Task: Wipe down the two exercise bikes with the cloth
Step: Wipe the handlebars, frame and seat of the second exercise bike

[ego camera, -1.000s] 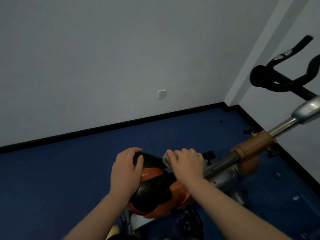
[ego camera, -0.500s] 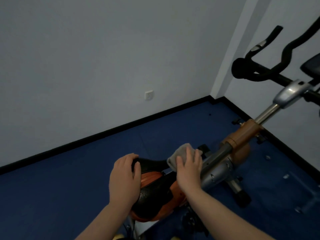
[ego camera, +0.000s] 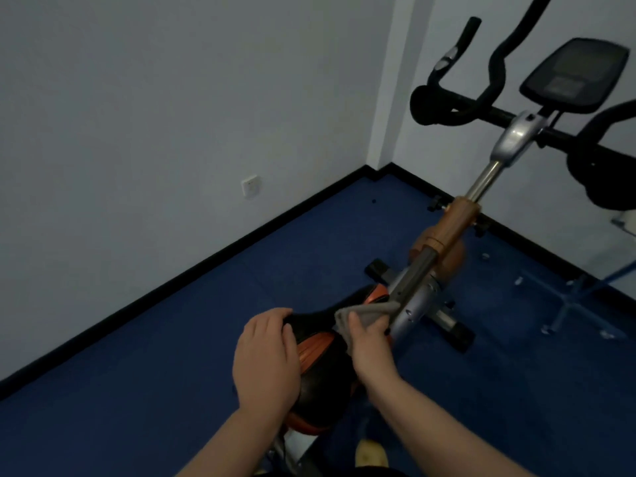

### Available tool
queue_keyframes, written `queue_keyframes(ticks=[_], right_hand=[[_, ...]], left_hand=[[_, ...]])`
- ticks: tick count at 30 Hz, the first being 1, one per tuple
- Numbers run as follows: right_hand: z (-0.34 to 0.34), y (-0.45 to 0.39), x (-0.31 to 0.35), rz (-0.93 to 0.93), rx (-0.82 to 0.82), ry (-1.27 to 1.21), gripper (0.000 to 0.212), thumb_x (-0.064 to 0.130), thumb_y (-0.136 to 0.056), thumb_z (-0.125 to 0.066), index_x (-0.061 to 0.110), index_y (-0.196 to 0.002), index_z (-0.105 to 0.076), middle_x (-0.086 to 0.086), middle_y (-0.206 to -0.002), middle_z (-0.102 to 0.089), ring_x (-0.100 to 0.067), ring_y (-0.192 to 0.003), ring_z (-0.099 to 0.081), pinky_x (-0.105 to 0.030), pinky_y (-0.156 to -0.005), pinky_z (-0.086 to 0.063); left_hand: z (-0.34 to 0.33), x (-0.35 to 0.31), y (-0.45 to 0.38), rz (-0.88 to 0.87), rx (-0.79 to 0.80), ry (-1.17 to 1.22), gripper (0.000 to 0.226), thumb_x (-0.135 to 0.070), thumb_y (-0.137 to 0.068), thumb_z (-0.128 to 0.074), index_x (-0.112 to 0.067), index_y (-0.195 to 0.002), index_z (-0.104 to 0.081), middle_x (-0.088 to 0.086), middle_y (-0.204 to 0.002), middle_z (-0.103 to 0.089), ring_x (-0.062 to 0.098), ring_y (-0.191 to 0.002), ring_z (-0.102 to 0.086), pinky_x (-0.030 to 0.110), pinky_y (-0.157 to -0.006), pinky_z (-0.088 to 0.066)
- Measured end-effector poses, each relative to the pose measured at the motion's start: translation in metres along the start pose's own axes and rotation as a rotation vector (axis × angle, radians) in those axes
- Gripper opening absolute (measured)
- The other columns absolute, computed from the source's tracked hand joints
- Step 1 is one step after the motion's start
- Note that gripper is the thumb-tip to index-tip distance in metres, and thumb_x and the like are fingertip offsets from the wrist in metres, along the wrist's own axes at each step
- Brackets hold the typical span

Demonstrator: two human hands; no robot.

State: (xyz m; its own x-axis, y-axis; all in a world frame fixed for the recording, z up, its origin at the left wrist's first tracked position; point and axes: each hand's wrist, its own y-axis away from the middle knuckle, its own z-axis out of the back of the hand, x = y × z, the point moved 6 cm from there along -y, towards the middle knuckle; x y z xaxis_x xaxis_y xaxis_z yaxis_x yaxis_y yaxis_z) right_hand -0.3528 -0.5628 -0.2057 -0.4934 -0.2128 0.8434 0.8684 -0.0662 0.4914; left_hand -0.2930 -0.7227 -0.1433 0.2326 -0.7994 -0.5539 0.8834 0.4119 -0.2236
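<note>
Across the right half of the frame, one exercise bike (ego camera: 444, 235) runs from the saddle at lower centre up to the handlebars at upper right. Only this bike is clearly in view; a dark padded shape at the far right edge may belong to a second, cannot tell. Floor (ego camera: 172, 390) is blue, meeting pale walls at a black skirting; a wall socket (ego camera: 250, 186) sits left of centre.

Saddle (ego camera: 320, 366), black with orange trim, lies at lower centre, nose pointing up-frame toward the silver frame post (ego camera: 411, 297). Handlebars (ego camera: 457, 111) and the display console (ego camera: 574, 75) stand at upper right, away from both hands.

Left hand (ego camera: 265, 363) lies over the left flank of the saddle, fingers curled over its edge, likely to brace the bike so it does not rock under wiping pressure.

Right hand (ego camera: 370, 342) pinches the grey cloth (ego camera: 364, 313) at the saddle's nose, the cloth stretched taut toward the post and touching it. Judged as working into the junction of saddle and post, where grime would collect.

Task looks early: upper parts not yet reached.
</note>
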Motion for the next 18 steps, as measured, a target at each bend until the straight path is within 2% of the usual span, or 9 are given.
queue_keyframes(ticks=[2, 4, 5, 7, 10, 13, 15, 16, 18], right_hand=[[0.003, -0.014, 0.004, -0.061, -0.103, -0.092, 0.095, 0.064, -0.084, -0.050, 0.018, -0.154, -0.005, -0.013, -0.151, -0.036, -0.028, -0.133, -0.043, -0.045, -0.112, -0.035], [0.000, -0.010, 0.009, -0.085, -0.151, -0.118, 0.099, 0.067, -0.079, -0.050, 0.018, -0.153, -0.006, -0.013, -0.150, -0.037, -0.028, -0.132, -0.043, -0.045, -0.112, -0.035], [-0.003, 0.004, 0.011, -0.092, -0.158, -0.095, 0.097, 0.065, -0.081, -0.049, 0.017, -0.153, -0.006, -0.014, -0.149, -0.037, -0.029, -0.132, -0.043, -0.044, -0.112, -0.035], [-0.013, 0.035, 0.006, -0.046, -0.115, -0.016, 0.080, 0.048, -0.095, -0.048, 0.016, -0.154, -0.003, -0.012, -0.149, -0.037, -0.029, -0.132, -0.043, -0.042, -0.112, -0.034], [-0.024, 0.066, -0.004, 0.073, -0.015, 0.036, 0.078, 0.039, -0.097, -0.050, 0.028, -0.154, 0.002, 0.000, -0.153, -0.031, -0.023, -0.137, -0.038, -0.042, -0.114, -0.033], [-0.020, 0.047, 0.001, 0.006, -0.099, 0.031, 0.081, 0.039, -0.097, -0.051, 0.023, -0.154, 0.003, -0.006, -0.153, -0.032, -0.027, -0.135, -0.039, -0.043, -0.113, -0.033], [-0.020, 0.050, 0.011, -0.024, -0.164, 0.148, 0.079, 0.042, -0.099, -0.044, 0.021, -0.155, 0.009, -0.009, -0.154, -0.033, -0.029, -0.133, -0.043, -0.037, -0.107, -0.037], [-0.022, 0.062, 0.015, 0.010, -0.189, 0.245, 0.078, 0.043, -0.100, -0.040, 0.021, -0.154, 0.012, -0.008, -0.157, -0.027, -0.028, -0.134, -0.041, -0.036, -0.104, -0.038], [-0.032, 0.098, 0.016, 0.094, -0.192, 0.435, 0.077, 0.046, -0.101, -0.035, 0.023, -0.153, 0.017, -0.002, -0.163, -0.004, -0.025, -0.143, -0.025, -0.036, -0.110, -0.032]], left_hand=[[-0.001, 0.003, -0.002, -0.081, 0.038, -0.034, 0.021, -0.017, -0.096, -0.052, -0.018, -0.114, -0.063, -0.003, -0.111, -0.065, 0.017, -0.107, -0.055, 0.032, -0.089, -0.048], [-0.002, 0.007, -0.004, -0.131, 0.059, -0.058, 0.023, -0.023, -0.098, -0.047, -0.019, -0.114, -0.063, -0.002, -0.111, -0.065, 0.019, -0.105, -0.056, 0.034, -0.086, -0.049], [-0.001, 0.009, -0.005, -0.155, 0.068, -0.066, 0.028, -0.028, -0.097, -0.042, -0.019, -0.113, -0.064, -0.002, -0.110, -0.064, 0.019, -0.104, -0.056, 0.034, -0.084, -0.050], [0.000, 0.010, -0.008, -0.192, 0.074, -0.077, 0.037, -0.033, -0.095, -0.035, -0.019, -0.112, -0.064, -0.002, -0.109, -0.065, 0.020, -0.102, -0.057, 0.033, -0.081, -0.049], [-0.003, 0.011, -0.008, -0.204, 0.113, -0.038, 0.027, -0.025, -0.097, -0.045, -0.017, -0.114, -0.063, 0.000, -0.112, -0.065, 0.020, -0.106, -0.056, 0.032, -0.086, -0.047], [-0.004, 0.013, -0.009, -0.223, 0.162, 0.030, 0.025, -0.018, -0.096, -0.050, -0.015, -0.119, -0.062, 0.000, -0.117, -0.064, 0.018, -0.111, -0.055, 0.028, -0.091, -0.042], [-0.003, 0.013, -0.009, -0.254, 0.179, 0.055, 0.027, -0.017, -0.096, -0.050, -0.014, -0.121, -0.061, 0.001, -0.120, -0.064, 0.018, -0.113, -0.056, 0.029, -0.093, -0.042], [-0.002, 0.012, -0.009, -0.275, 0.185, 0.061, 0.028, -0.017, -0.097, -0.049, -0.013, -0.122, -0.060, 0.001, -0.121, -0.064, 0.018, -0.114, -0.056, 0.029, -0.094, -0.042], [-0.002, 0.014, -0.008, -0.314, 0.202, 0.068, 0.030, -0.019, -0.097, -0.047, -0.012, -0.124, -0.060, 0.003, -0.123, -0.063, 0.019, -0.116, -0.055, 0.032, -0.097, -0.045]])
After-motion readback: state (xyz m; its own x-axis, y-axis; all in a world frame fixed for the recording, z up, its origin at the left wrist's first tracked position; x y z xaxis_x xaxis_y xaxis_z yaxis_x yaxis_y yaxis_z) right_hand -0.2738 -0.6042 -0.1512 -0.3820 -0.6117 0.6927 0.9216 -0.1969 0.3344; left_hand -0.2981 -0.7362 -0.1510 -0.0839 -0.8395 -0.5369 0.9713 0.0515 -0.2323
